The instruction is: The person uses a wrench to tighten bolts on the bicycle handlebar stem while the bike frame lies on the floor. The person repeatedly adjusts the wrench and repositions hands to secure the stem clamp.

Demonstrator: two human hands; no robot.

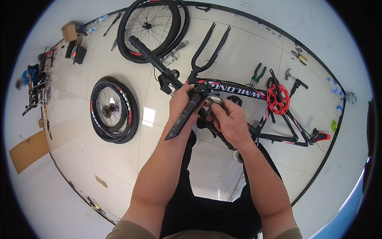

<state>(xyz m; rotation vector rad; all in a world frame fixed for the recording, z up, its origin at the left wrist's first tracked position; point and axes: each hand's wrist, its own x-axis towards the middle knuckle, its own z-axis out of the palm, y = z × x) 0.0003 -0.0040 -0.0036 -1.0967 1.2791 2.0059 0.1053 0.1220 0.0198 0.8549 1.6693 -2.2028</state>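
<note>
Black handlebar point(172, 78) with slant-ended black tube stem point(185, 117) held close over black-and-red bicycle frame point(238, 89); I judge left grip steadies it for finer right-side work. My left hand point(181, 101) curls closed around bar; right hand point(231, 121) pinches small silvery part point(216, 100), kind unclear.

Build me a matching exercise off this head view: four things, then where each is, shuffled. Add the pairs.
Things
1. Red toothed metal chainring
2. Green-handled pliers
3. Open brown cardboard box
4. Person's bare right hand

Places
A. Toward the picture's upper left, well away from the black bicycle frame
B. Fingertips closed on a small pale piece
C. Mounted on the frame
D. On the pale tiled floor, between the black two-bladed fork and the chainring

Pairs: 1-C, 2-D, 3-A, 4-B
</note>
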